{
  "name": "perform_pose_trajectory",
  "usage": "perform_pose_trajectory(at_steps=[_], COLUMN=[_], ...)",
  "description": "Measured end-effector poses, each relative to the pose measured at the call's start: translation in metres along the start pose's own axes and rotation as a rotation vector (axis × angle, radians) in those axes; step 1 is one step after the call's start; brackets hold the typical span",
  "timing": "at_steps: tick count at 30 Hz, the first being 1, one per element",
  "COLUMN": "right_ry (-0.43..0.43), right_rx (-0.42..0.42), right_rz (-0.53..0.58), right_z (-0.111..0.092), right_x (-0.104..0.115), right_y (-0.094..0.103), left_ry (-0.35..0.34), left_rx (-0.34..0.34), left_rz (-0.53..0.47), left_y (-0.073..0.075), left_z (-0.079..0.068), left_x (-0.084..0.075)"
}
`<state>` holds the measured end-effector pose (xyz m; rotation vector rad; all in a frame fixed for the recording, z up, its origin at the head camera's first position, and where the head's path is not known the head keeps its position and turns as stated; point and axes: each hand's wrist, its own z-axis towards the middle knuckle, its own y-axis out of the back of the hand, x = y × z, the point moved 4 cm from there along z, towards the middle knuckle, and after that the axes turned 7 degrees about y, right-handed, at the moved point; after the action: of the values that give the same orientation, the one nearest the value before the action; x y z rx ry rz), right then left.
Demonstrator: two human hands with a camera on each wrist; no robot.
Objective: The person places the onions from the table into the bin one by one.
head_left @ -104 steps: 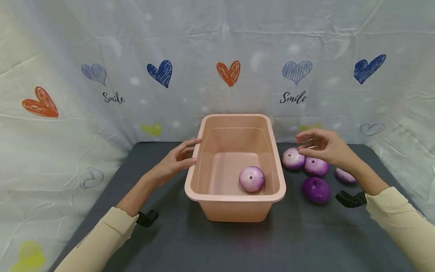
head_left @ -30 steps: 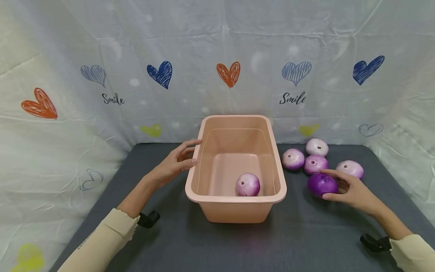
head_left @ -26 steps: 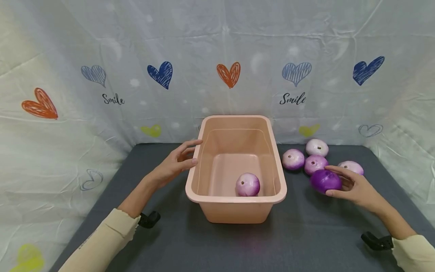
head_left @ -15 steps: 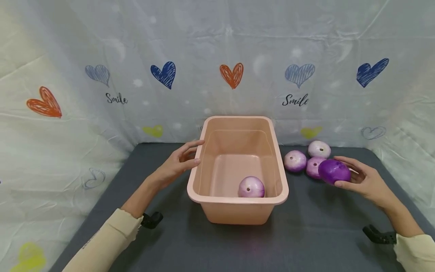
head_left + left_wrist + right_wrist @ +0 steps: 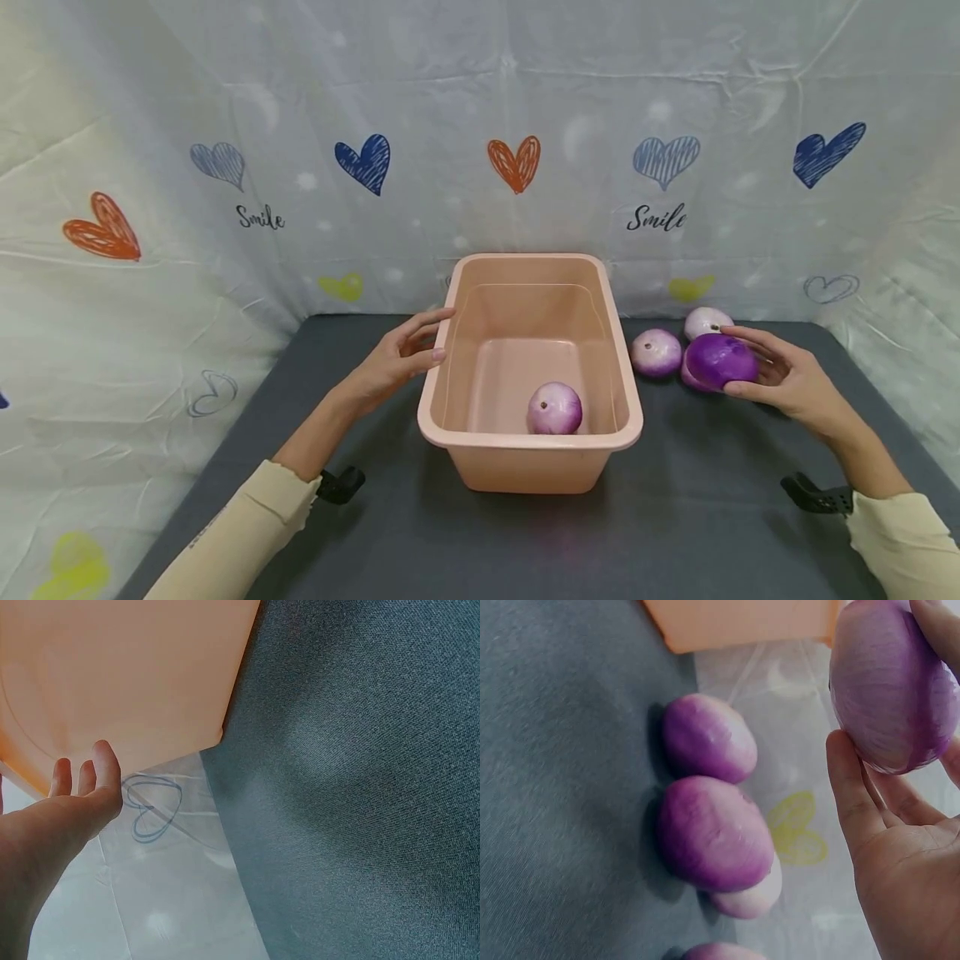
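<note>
Dark tabletop [image 5: 517, 542], both hands [image 5: 798, 383] well apart

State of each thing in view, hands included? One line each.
Tub: upright on table, open-topped, one onion inside.
Tub onion: whole-looking, resting near the tub's near end.
Held onion: lifted off the table.
Other onions: uncut where visible, on the table.
Left hand: loosely curved at the tub's rim; contact unclear.
Right hand: gripping the held onion.
Backdrop: creased.
</note>
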<state>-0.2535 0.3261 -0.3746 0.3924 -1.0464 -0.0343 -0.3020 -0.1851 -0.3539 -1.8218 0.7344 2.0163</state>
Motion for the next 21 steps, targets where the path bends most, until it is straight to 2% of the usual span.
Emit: perform_pose_trajectory(at_steps=[8, 14, 21], right_ry=[-0.023, -0.014, -0.049], right_rx=[0.007, 0.050, 0.071], right_rz=[-0.074, -0.060, -0.034], right_z=[0.019, 0.036, 0.054], right_x=[0.009, 0.019, 0.026], right_y=[-0.008, -0.013, -0.021], left_ry=[0.020, 0.028, 0.048], left_rx=[-0.022, -0.049, -0.084], left_rz=[0.004, 0.024, 0.051], left_y=[0.001, 0.002, 0.004], left_z=[0.000, 0.001, 0.003], left_x=[-0.001, -0.002, -0.003])
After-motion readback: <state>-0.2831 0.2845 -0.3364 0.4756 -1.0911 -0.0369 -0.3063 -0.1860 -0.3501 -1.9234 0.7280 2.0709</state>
